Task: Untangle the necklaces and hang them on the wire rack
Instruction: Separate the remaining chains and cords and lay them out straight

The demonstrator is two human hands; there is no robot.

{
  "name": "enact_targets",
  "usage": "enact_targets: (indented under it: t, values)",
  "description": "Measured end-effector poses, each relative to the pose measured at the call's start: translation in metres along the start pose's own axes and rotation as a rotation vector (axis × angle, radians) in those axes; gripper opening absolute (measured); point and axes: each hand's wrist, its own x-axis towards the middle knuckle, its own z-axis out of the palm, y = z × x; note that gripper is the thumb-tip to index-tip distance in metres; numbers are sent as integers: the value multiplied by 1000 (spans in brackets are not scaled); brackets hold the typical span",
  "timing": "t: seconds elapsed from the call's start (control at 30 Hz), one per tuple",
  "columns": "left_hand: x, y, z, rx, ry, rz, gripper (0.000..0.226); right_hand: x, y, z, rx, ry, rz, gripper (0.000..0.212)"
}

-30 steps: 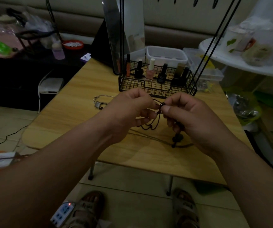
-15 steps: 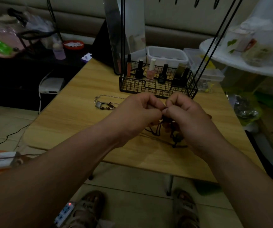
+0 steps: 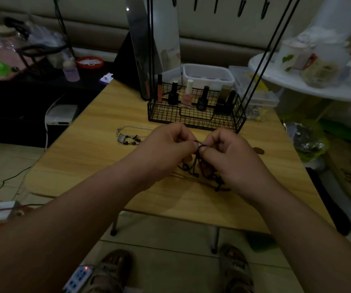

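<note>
Above the wooden table (image 3: pixel 90 166) at mid-frame, the dark cord necklace (image 3: pixel 196 163) is pinched along one short span between the closed fingertips of the left hand (image 3: pixel 166 149) and the right hand (image 3: pixel 231 159), both equally near, with its tangle hung straight below them and the wire rack (image 3: pixel 191 120) just beyond.

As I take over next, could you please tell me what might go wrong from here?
The left hand and right hand both pinch the dark cord necklace at one spot; pulling apart may tighten the tangle. The wire basket stands just behind the hands, so the cord might snag there. The silver chain beside the left hand could get dragged along.
</note>
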Motion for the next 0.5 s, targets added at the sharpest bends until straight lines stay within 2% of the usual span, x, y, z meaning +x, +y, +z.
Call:
enact_targets:
  t: [0.27,0.5]
  values:
    - [0,2,11,-90,-3,-6,6,-7,2,-1,-13,80,35,16]
    - [-3,5,19,-326,-13,-119,9,-12,5,-8,498,31,147,18]
